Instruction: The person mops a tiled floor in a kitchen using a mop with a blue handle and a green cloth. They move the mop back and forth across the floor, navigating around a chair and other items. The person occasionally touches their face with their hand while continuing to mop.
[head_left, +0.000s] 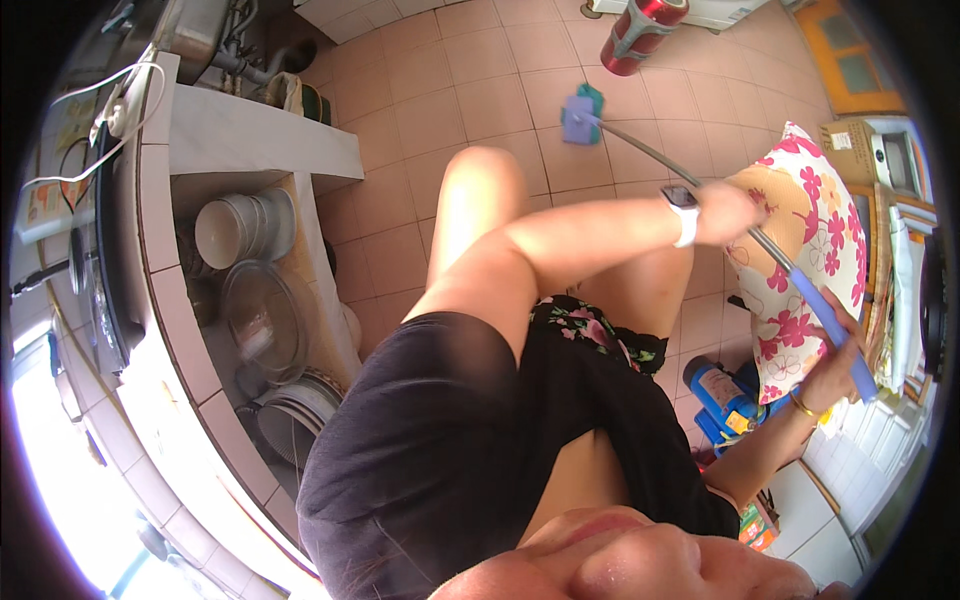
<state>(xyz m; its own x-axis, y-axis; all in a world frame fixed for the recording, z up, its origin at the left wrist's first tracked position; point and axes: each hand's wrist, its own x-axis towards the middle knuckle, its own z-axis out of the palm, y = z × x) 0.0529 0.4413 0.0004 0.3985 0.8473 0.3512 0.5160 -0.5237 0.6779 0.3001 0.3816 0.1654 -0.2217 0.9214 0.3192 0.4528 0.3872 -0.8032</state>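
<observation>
A mop's purple head (578, 131) rests on the pink floor tiles, with a teal cloth (592, 96) around it. From the head a metal pole (649, 153) slants toward my right side and ends in a blue grip (821, 304). My left hand (729, 214), slightly blurred, holds the metal pole partway along; a watch with a white band (685, 225) is on that wrist. Around the blue grip, near the pole's upper end, is my right hand (838, 361), with a yellow bangle on its wrist.
A red flask (634, 37) stands on the floor beyond the mop head. Right of the pole is a floral pillow (832, 247), with a blue cylindrical object (718, 388) nearby. Left, a tiled counter (174, 315) shelters bowls (221, 234), a glass lid (264, 319) and plates.
</observation>
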